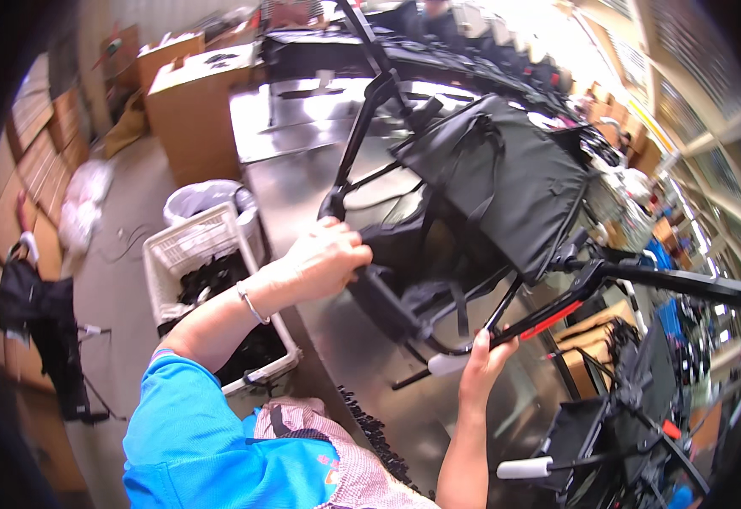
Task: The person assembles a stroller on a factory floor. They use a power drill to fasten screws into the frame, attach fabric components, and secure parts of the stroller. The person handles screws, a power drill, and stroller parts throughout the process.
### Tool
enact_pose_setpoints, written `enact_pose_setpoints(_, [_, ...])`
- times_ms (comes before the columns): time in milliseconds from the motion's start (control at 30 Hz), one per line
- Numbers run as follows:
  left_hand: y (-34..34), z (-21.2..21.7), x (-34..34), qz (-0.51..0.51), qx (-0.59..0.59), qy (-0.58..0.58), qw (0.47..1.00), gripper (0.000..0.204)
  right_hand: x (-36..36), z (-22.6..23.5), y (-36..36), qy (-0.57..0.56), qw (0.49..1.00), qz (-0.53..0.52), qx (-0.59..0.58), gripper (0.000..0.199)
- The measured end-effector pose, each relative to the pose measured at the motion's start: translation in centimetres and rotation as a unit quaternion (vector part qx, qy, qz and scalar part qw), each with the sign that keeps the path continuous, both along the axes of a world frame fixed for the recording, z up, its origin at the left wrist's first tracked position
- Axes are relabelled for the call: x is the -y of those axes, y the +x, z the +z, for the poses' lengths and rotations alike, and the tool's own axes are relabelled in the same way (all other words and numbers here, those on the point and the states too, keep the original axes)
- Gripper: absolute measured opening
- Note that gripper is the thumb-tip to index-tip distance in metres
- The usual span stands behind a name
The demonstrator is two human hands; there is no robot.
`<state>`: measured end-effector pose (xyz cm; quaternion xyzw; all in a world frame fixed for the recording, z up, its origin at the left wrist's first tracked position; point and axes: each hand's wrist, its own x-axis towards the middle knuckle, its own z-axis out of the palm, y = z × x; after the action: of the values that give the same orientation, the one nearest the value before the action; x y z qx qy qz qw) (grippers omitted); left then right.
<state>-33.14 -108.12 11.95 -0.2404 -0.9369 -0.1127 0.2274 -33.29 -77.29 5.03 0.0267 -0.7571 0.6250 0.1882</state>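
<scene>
1. Hands came first: the right hand (pixel 482 355) kept a closed grip on the white-tipped leg (pixel 448 363).
2. The left hand (pixel 328 256) clasped the black frame (pixel 362 127).
3. The folding chair (pixel 489 182) lay tilted on the counter (pixel 302 182), seemingly mid-assembly.

left hand (pixel 326 257): fingers curl over black frame (pixel 362 136), fingertips hidden | right hand (pixel 482 360): palm faces away, grip on white-tipped tube (pixel 448 364) partly hidden | frame: top runs out the upper edge, wheel at right cut off | white basket (pixel 185 246): contents dark, too blurred to identify | far benches: overexposed, indistinct
</scene>
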Motion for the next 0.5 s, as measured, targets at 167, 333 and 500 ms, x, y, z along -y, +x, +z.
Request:
enact_pose_setpoints(167, [4.4,-1.7,10.0,0.220,-0.141,0.178,0.949,0.017,10.9,-1.0,-8.6,0.119,0.969,0.078,-0.201,0.046])
enact_pose_setpoints(333, [15.0,-9.5,19.1,0.441,0.079,0.227,0.865,0.009,23.6,-1.2,-14.7,0.076,0.979,0.141,-0.126,0.058])
enact_pose_setpoints(500, [20.2,-19.0,19.0,0.470,0.201,0.200,0.836,0.009,32.0,-3.7,-22.5,0.138,0.971,0.134,-0.145,0.048])
